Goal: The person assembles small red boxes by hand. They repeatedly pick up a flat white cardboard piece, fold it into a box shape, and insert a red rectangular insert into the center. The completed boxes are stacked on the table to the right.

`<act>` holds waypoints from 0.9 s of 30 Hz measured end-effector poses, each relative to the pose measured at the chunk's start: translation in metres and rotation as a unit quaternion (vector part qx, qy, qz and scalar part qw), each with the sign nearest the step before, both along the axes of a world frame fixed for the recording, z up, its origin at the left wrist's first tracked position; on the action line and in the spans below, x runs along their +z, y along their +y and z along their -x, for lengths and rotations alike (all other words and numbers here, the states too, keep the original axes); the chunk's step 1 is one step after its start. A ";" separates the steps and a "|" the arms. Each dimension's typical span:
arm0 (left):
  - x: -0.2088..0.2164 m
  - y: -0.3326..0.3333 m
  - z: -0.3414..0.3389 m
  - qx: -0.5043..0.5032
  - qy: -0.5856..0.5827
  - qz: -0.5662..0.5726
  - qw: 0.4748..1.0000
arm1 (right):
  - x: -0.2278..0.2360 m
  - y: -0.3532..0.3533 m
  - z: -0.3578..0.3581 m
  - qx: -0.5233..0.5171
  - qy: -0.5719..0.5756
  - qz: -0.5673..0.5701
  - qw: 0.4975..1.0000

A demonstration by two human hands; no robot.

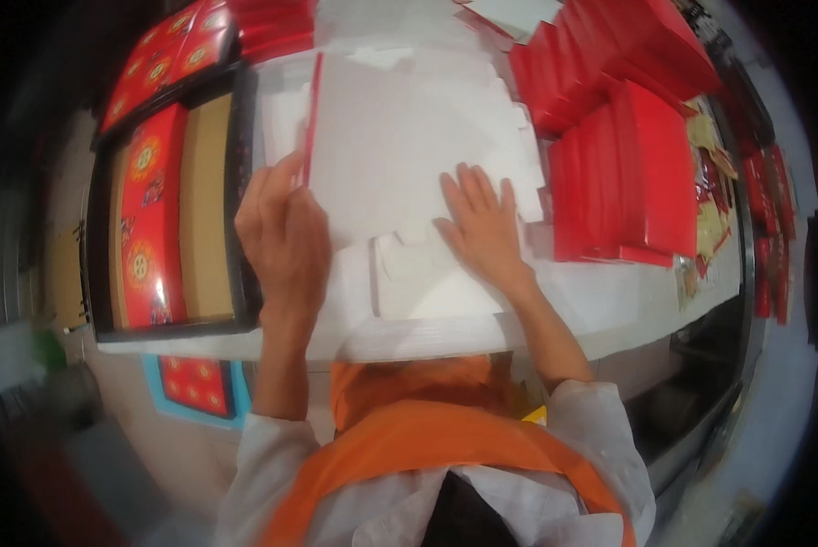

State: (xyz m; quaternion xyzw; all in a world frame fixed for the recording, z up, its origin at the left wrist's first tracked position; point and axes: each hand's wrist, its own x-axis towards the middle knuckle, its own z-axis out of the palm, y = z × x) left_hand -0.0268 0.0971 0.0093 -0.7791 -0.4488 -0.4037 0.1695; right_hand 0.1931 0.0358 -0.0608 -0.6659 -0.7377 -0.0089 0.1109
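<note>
A large white sheet of card (409,137) lies on the worktable in front of me, with a narrow red edge raised along its left side. My left hand (286,232) is closed at the lower end of that red edge, its fingers curled and the thumb mostly hidden. My right hand (484,223) rests flat on the lower right part of the sheet, fingers spread, holding nothing. Below the sheet and between my hands lie white flaps of card (436,287), partly overlapped by it.
On the right stand rows of red boxes (651,173), with small wrapped packets (710,191) beyond them. A black-edged tray (245,273) at left holds red patterned boxes (149,246). More patterned boxes (158,68) sit behind it. A blue tray (158,392) is below the table.
</note>
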 end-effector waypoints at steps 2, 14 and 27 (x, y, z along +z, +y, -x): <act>-0.004 0.006 0.001 0.077 0.076 0.019 0.994 | 0.001 -0.002 -0.006 0.004 0.002 0.003 1.000; -0.059 0.048 0.052 -0.043 -0.450 0.544 0.707 | 0.001 -0.004 0.003 0.001 -0.009 0.005 1.000; 0.039 -0.021 0.085 -0.137 -0.595 0.384 0.693 | 0.090 -0.020 -0.026 -0.110 0.450 -0.256 0.849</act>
